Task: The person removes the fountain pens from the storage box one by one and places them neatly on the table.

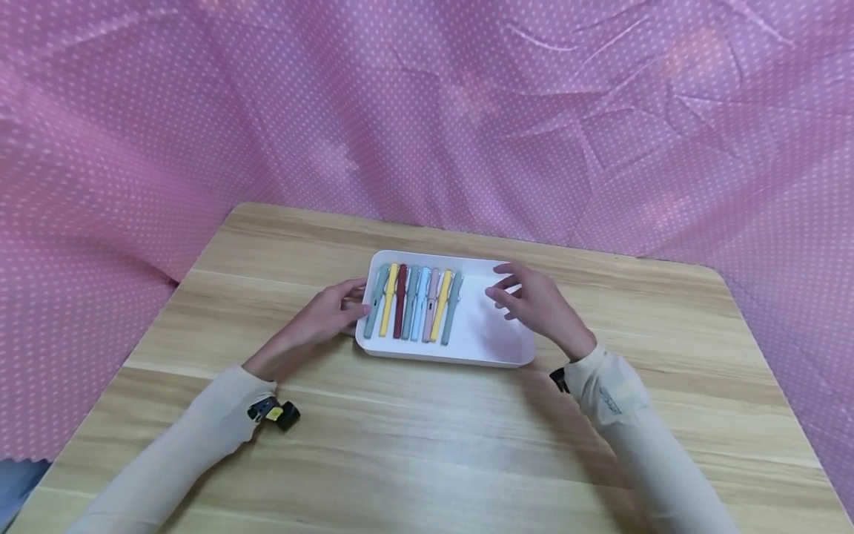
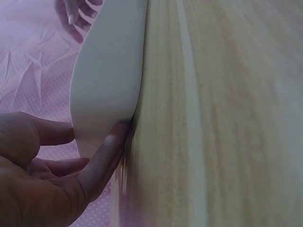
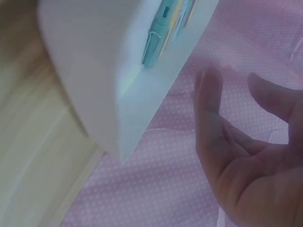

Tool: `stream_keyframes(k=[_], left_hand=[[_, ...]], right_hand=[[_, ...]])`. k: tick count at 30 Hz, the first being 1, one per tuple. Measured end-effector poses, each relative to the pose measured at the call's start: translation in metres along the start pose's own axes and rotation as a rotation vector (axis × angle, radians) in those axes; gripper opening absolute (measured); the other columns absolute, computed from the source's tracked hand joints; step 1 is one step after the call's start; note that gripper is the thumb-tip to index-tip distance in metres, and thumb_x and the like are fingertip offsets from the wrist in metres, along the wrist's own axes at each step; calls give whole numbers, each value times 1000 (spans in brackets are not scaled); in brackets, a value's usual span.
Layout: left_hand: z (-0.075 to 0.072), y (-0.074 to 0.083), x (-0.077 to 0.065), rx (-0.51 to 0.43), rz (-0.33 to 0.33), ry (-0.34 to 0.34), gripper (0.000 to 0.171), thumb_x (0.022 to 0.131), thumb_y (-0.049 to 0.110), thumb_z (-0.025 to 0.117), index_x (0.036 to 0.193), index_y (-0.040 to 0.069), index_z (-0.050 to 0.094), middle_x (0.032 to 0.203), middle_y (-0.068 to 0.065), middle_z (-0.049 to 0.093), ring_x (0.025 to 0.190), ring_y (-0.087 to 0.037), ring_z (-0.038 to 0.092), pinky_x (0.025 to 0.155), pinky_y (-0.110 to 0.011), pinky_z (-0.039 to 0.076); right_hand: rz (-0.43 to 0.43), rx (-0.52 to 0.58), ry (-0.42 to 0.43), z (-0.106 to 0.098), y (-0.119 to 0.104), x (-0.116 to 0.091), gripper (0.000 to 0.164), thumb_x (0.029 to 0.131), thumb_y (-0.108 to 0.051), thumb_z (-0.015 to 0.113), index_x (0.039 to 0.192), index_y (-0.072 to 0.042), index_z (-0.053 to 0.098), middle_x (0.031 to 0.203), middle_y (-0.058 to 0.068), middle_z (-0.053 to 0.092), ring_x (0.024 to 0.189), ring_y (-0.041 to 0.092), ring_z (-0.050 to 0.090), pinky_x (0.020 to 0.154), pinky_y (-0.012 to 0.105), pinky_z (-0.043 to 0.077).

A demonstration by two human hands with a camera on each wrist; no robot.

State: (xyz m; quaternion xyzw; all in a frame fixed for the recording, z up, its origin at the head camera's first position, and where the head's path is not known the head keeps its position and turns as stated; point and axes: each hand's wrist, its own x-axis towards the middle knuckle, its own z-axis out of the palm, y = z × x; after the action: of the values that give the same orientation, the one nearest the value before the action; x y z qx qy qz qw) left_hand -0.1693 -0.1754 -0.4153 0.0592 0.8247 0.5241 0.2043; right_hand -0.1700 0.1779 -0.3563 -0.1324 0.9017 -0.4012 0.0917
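A white tray lies on the wooden table, with several capped pens side by side in its left part. They run from a green pen through yellow, a dark red pen, green, light blue and pink to yellow and a green pen. At the tray's left end, my left hand holds the edge, its thumb at the rim and its fingers against the outer wall. Over the tray's right part hovers my right hand, fingers loosely bent and apart, with nothing in them.
The wooden table extends around the tray on all sides. A pink dotted cloth hangs behind the table and along both sides. Each wrist wears a small black camera, the left camera close above the tabletop.
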Motion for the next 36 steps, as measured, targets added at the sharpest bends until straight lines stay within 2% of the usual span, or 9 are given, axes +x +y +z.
stream_keyframes(k=[7,15,24,29,36], left_hand=[[-1,0,0,6,2,-1,63,108,11,54,163,2,25,155,-26,43,131,-41,56,91,-33,63],[0,1,0,3,8,0,63,108,11,55,163,2,25,154,-27,43,131,-41,56,91,-33,63],[-1,-2,0,-2,17,-4,63,108,10,54,163,1,24,153,-27,44,131,-41,55,92,-34,63],[-1,-3,1,-14,20,-6,63,108,9,54,163,0,24,152,-27,44,130,-41,56,92,-34,63],[-2,0,-1,-20,9,-2,63,108,10,54,164,3,25,151,-26,46,129,-40,57,90,-34,63]], right_hand=[[106,-16,-94,1,-18,21,53,105,-21,65,147,6,49,126,28,66,99,39,74,80,46,66],[211,-16,-181,10,-30,43,51,105,-24,65,145,5,51,125,27,65,102,38,73,84,44,66],[267,-68,-252,19,-31,58,44,104,-23,66,134,8,57,116,24,70,98,33,73,81,38,66],[325,-116,-270,22,-32,64,38,103,-24,69,127,5,62,105,17,74,91,27,74,83,39,65],[382,-181,-297,30,-23,71,43,100,-28,73,128,3,63,93,11,74,81,20,74,84,37,63]])
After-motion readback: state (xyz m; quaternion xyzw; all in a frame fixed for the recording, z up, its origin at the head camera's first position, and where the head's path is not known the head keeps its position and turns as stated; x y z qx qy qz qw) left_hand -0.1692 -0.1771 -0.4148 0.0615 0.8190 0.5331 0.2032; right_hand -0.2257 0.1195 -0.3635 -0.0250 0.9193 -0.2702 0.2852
